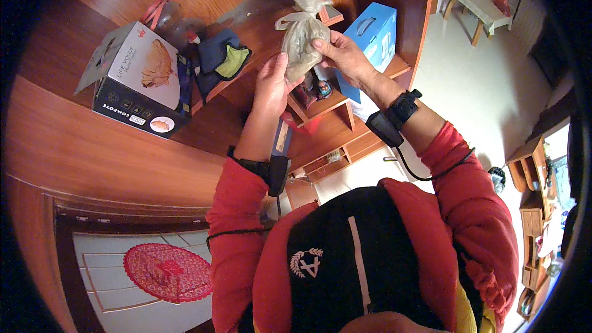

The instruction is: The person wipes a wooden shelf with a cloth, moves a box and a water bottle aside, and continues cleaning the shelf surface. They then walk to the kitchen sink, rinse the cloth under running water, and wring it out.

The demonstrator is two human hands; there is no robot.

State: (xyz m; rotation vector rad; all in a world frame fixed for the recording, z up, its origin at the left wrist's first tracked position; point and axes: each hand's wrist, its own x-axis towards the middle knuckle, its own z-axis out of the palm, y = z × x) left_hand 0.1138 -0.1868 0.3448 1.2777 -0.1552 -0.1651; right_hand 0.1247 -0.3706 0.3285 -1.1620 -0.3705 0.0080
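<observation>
A knotted, translucent plastic bag with something pale inside is held up between my two hands, in front of a wooden shelf unit. My left hand grips its lower left side, thumb pointing up. On the upper right side, my right hand pinches the plastic between thumb and fingers. The tied top of the bag sticks up above both hands. What the bag contains cannot be made out. Just behind my right hand stands a blue carton with a carry handle, partly covered by my forearm.
An open-flapped printed box sits on the shelf at left, beside a dark blue and yellow-green cloth item. A small figurine stands on a lower wooden ledge. At far right is a cloth-covered table.
</observation>
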